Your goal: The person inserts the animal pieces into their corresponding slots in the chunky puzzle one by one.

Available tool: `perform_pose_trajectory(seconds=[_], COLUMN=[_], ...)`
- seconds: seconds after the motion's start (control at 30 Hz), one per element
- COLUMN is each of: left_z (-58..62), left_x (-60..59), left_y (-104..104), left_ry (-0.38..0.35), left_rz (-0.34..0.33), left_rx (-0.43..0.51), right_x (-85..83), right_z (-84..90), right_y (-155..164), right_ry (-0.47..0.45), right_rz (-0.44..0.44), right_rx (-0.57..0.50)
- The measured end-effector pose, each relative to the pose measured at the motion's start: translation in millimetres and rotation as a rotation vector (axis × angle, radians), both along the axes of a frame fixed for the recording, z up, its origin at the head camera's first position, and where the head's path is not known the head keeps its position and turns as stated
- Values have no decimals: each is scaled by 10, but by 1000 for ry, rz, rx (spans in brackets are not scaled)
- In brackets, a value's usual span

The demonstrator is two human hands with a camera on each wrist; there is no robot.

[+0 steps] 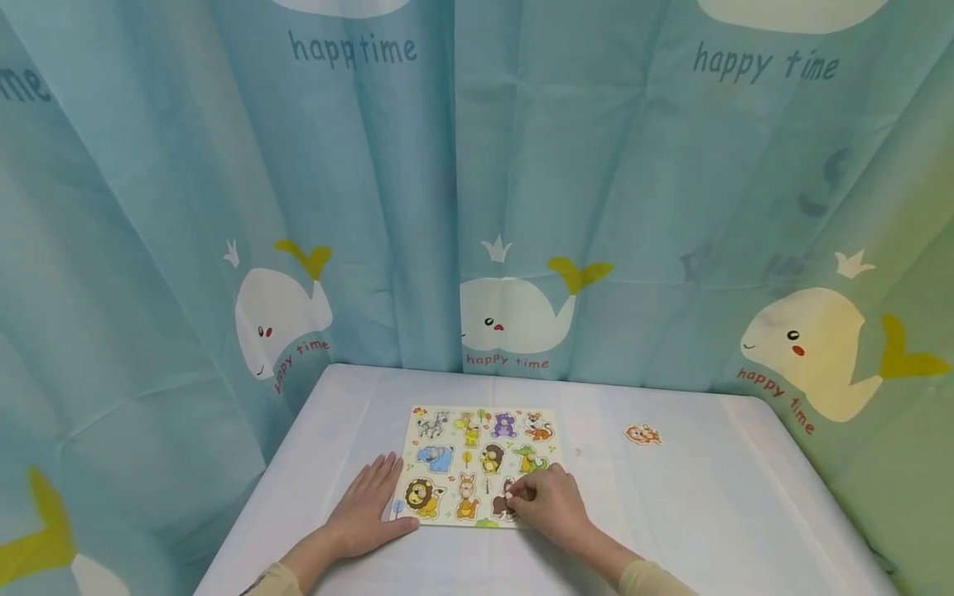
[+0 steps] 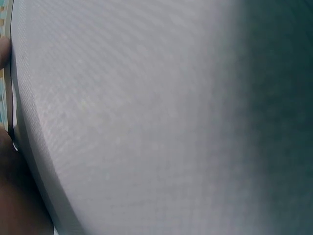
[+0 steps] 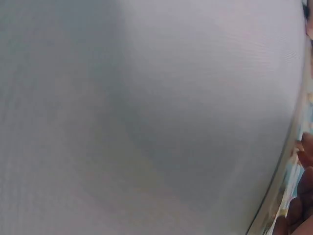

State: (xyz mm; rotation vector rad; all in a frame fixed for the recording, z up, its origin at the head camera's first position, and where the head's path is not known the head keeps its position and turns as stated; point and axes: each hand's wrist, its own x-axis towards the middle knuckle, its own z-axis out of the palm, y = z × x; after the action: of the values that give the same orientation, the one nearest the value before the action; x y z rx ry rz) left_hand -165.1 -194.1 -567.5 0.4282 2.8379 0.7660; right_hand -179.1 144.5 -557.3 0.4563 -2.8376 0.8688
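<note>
**Inspector A:** Left hand [image 1: 367,507]: palm down on the table [image 1: 708,505], fingers straight and released, their tips against the left edge of the puzzle board [image 1: 480,463]. It grasps nothing. The left wrist view agrees as far as it goes: white cloth, with a strip of board edge and skin at the far left margin.

**Inspector B:** Right hand [image 1: 550,500]?

**Inspector A:** Fingers curled, grip pinching a brown animal piece [image 1: 507,500] at the board's near right corner. The piece lies in the bottom row, to the right of the rabbit piece [image 1: 467,497]. Whether it sits fully in its recess, I cannot tell; the fingers cover much of it.

**Inspector B:** Location of the board?

**Inspector A:** Flat on the table, near the front edge, roughly centred between the two hands. Seated pieces noted: lion piece [image 1: 425,497] at near left, elephant piece [image 1: 436,458] behind it, zebra piece [image 1: 432,425] at far left, purple bear piece [image 1: 503,425] in the far row, crocodile piece [image 1: 530,459] at mid right.

**Inspector B:** Anything off the board?

**Inspector A:** One loose orange piece [image 1: 643,434] on the cloth, well apart to the right of the board, touched by neither hand.

**Inspector B:** Surroundings?

**Inspector A:** Blue curtain [image 1: 373,207] with white whales, lettered "happy time", behind the table on all sides. Right wrist view: blurred white cloth, fingers and board edge at the right margin only.
</note>
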Motion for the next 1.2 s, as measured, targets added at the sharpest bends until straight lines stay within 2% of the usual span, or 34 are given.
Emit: perform_pose_trajectory(seconds=[0.13, 0.47, 0.63, 0.9, 1.2], left_z=[0, 8, 16, -1, -5], left_x=[-4, -2, -7, -2, -6], left_y=[8, 16, 17, 10, 12], left_ry=[-3, 14, 18, 25, 32], left_rz=[-5, 1, -1, -1, -1], left_rx=[-16, -30, -30, -47, -40], right_x=[-23, -163, -253, -377, -449], right_z=[70, 296, 358, 382, 404], right_y=[94, 454, 667, 1065, 1420], right_ry=[-4, -43, -8, 62, 61], right_rz=[4, -98, -108, -175, -233], right_rx=[-47, -159, -164, -174, -144])
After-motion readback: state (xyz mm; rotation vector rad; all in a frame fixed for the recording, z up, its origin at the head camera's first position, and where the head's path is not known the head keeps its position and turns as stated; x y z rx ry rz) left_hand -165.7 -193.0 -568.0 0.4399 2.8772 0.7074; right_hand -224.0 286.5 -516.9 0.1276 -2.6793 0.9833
